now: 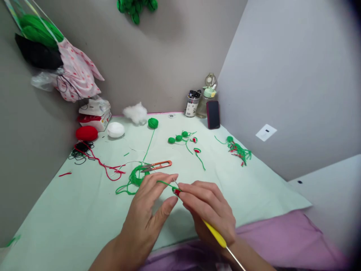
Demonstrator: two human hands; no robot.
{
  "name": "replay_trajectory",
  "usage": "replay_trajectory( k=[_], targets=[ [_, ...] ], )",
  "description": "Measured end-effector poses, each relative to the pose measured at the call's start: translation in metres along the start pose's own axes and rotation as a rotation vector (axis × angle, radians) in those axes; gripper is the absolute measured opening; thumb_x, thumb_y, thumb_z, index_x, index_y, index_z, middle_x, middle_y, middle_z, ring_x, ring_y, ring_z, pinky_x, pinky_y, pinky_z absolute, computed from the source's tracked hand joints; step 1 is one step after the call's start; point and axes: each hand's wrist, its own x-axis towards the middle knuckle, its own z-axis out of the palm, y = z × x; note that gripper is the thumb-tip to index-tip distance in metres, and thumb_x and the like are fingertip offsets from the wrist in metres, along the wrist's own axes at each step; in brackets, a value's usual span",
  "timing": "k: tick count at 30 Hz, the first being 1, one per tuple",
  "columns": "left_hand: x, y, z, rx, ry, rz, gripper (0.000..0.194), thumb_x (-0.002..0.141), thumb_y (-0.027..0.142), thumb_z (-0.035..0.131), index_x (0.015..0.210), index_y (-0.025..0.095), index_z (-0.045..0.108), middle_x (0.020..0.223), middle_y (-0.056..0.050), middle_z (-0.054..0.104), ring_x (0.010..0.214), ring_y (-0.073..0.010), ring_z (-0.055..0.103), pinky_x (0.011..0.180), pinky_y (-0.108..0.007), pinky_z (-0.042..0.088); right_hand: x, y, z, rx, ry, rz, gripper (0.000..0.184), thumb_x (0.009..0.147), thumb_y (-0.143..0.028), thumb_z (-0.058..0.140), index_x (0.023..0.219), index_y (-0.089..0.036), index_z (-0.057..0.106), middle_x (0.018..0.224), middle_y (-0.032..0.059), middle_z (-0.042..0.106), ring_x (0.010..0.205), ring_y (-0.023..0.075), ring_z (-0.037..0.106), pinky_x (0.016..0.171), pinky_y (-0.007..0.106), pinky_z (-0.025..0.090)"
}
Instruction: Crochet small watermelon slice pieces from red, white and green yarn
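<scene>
My right hand (210, 205) is closed round a crochet hook with a yellow handle (216, 233); its metal shaft sticks out below. At its fingertips is a small red, white and green crocheted piece (176, 191). From the piece a strand of green yarn (166, 183) runs to my left hand (150, 205), whose thumb and forefinger are apart on the piece's left side. Just beyond that hand lie a loose tangle of green yarn (135, 177) and orange-handled thread snips (158, 165).
Across the pale green cloth (93, 210) are green crocheted balls (178, 138), a pile of yarn scraps (239, 150), red yarn (87, 133), white yarn (116, 130), a green ball (153, 123) and white stuffing (136, 113). A phone (213, 114) and a jar (201, 107) stand at the back right.
</scene>
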Motion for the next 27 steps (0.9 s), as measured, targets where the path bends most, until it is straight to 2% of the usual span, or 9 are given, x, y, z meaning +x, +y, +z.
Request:
replay_trajectory(
  k=[3,6,10,14,18,21,23,27],
  targets=[
    [-0.001,0.006,0.003,-0.328,0.024,-0.346,0.041,0.091,0.045,0.081,0.131,0.037,0.078,0.121,-0.004,0.077,0.122,-0.0293,0.065,0.110,-0.043,0.048,-0.001,-0.001,0.001,0.018,-0.001,-0.003,0.057,0.100,-0.004,0.061,0.153,-0.023,0.059,0.128,0.0131,0.081,0.108,0.0255,0.078,0.087,0.041,0.068],
    [0.002,0.008,0.005,-0.609,0.057,-0.507,0.049,0.086,0.043,0.088,0.133,0.039,0.078,0.102,0.000,0.074,0.103,-0.0213,0.067,0.097,-0.032,0.052,-0.002,-0.002,0.001,0.035,-0.018,0.021,0.052,0.101,-0.005,0.059,0.150,-0.023,0.063,0.127,0.0143,0.080,0.109,0.0248,0.077,0.087,0.039,0.068],
    [0.006,0.010,0.005,-0.751,0.006,-0.525,0.050,0.083,0.035,0.092,0.131,0.037,0.079,0.090,0.002,0.068,0.086,-0.0152,0.059,0.085,-0.025,0.050,-0.003,-0.003,0.000,-0.027,-0.052,0.009,0.054,0.103,-0.006,0.059,0.151,-0.028,0.062,0.115,0.0102,0.077,0.105,0.0232,0.079,0.089,0.036,0.069],
    [0.008,0.015,0.005,-0.912,-0.110,-0.605,0.056,0.077,0.036,0.094,0.132,0.032,0.079,0.092,-0.001,0.067,0.087,-0.0168,0.058,0.084,-0.027,0.048,-0.004,-0.001,-0.001,0.051,-0.059,-0.018,0.061,0.103,-0.010,0.064,0.158,-0.034,0.054,0.105,0.0063,0.074,0.098,0.0211,0.078,0.087,0.033,0.070],
    [0.010,0.018,0.002,-1.013,-0.226,-0.714,0.063,0.071,0.040,0.095,0.132,0.031,0.080,0.095,-0.003,0.068,0.081,-0.0160,0.054,0.073,-0.026,0.042,0.002,0.003,-0.002,0.210,-0.033,-0.032,0.048,0.106,-0.012,0.060,0.152,-0.029,0.062,0.112,0.0089,0.076,0.107,0.0214,0.077,0.090,0.035,0.069],
    [0.012,0.018,-0.001,-0.960,-0.205,-0.734,0.066,0.068,0.044,0.096,0.132,0.032,0.080,0.093,-0.002,0.066,0.076,-0.0148,0.049,0.065,-0.026,0.036,0.007,0.005,-0.002,0.352,0.004,0.012,0.042,0.109,-0.015,0.056,0.147,-0.028,0.067,0.115,0.0098,0.079,0.105,0.0210,0.079,0.085,0.034,0.070],
    [0.012,0.018,-0.003,-0.911,-0.164,-0.694,0.065,0.071,0.043,0.095,0.132,0.033,0.079,0.090,0.000,0.063,0.073,-0.0143,0.047,0.064,-0.026,0.035,0.009,0.005,-0.002,0.403,0.015,0.071,0.042,0.108,-0.013,0.057,0.144,-0.029,0.069,0.116,0.0092,0.081,0.101,0.0197,0.080,0.081,0.031,0.070],
    [0.009,0.013,-0.006,-0.786,-0.046,-0.561,0.058,0.078,0.039,0.092,0.134,0.033,0.078,0.091,0.000,0.061,0.080,-0.0160,0.051,0.072,-0.026,0.042,0.006,0.002,-0.004,0.451,0.009,0.168,0.042,0.105,-0.009,0.061,0.139,-0.030,0.072,0.117,0.0088,0.082,0.099,0.0193,0.081,0.081,0.031,0.069]
  ],
)
